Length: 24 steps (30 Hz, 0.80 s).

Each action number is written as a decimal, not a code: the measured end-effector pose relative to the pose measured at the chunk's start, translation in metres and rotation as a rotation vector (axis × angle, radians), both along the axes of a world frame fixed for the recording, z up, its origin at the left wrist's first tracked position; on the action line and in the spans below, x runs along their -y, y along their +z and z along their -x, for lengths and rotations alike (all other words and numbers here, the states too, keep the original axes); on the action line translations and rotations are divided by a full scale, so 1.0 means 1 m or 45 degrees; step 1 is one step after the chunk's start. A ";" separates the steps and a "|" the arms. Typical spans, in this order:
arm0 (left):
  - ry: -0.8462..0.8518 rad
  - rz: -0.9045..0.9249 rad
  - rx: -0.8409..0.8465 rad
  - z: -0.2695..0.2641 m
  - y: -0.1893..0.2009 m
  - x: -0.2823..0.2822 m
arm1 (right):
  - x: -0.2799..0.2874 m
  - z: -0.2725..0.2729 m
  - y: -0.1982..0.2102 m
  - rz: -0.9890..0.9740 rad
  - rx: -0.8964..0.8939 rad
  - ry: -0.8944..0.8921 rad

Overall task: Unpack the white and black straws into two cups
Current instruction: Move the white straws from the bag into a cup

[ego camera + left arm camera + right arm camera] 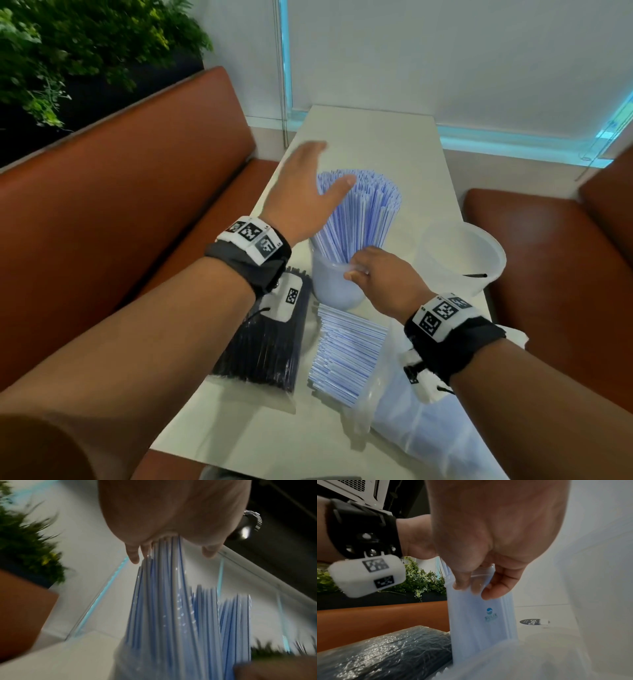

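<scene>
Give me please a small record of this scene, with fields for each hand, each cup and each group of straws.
left hand: open, palm on tops of the white straws in cup
right hand: pinches rim of the straw cup
second cup: holds no straws; one black straw lies on its rim
loose white straws: on the table, half out of clear bag
black straws pack: still wrapped, beside left wrist

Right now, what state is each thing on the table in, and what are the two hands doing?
Left hand: open, flat on the straw tops.
Right hand: pinching the cup rim.
Near cup: upright, full of white straws.
Far cup: upright, one black straw inside.
Black straw pack: sealed, lying flat.
White straw bag: open, straws left inside.
</scene>
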State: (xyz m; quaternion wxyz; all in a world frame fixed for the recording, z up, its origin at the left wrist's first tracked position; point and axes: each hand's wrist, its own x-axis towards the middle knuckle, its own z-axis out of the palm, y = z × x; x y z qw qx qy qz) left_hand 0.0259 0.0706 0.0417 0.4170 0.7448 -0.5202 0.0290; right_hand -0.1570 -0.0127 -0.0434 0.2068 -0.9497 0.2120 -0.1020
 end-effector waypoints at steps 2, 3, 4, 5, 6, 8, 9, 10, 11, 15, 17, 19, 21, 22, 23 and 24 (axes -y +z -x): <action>-0.102 -0.257 0.326 0.007 -0.005 0.000 | 0.000 0.000 0.000 0.003 -0.002 0.009; -0.126 -0.282 0.403 0.008 -0.008 0.000 | 0.000 -0.001 0.000 0.002 -0.002 0.016; -0.122 -0.244 0.439 0.009 -0.009 -0.001 | 0.001 -0.001 0.000 0.000 0.003 0.020; -0.095 -0.179 0.459 0.009 -0.010 -0.001 | 0.001 -0.001 0.000 -0.003 0.004 0.019; -0.062 -0.143 0.486 0.009 -0.011 -0.001 | 0.001 0.000 -0.001 -0.004 0.009 0.021; -0.024 -0.262 0.612 0.011 -0.015 0.001 | 0.002 0.001 -0.002 -0.004 0.019 0.020; -0.028 -0.354 0.660 0.010 -0.016 0.001 | 0.001 0.001 -0.002 -0.009 0.015 0.022; -0.044 -0.402 0.658 0.009 -0.016 0.001 | 0.000 0.001 -0.001 -0.006 0.007 0.030; -0.069 -0.410 0.627 0.007 -0.013 0.000 | -0.001 0.001 0.001 0.014 -0.009 0.032; -0.094 -0.198 0.347 0.009 0.003 -0.017 | -0.019 0.016 0.007 0.186 0.188 -0.029; -0.007 0.002 0.235 0.011 0.006 -0.033 | -0.032 0.029 0.007 0.301 0.375 -0.207; 0.090 0.226 0.259 0.018 0.005 -0.049 | -0.035 0.042 0.002 0.252 0.256 -0.445; 0.094 0.419 0.303 0.033 0.001 -0.063 | -0.029 0.052 -0.008 0.123 -0.199 -0.624; 0.034 0.453 0.300 0.043 -0.003 -0.068 | -0.025 0.056 -0.012 0.080 -0.404 -0.678; -0.043 0.423 0.301 0.055 -0.010 -0.072 | -0.021 0.057 -0.015 0.043 -0.542 -0.720; -0.117 0.324 0.315 0.066 -0.019 -0.076 | -0.018 0.057 -0.017 0.002 -0.614 -0.750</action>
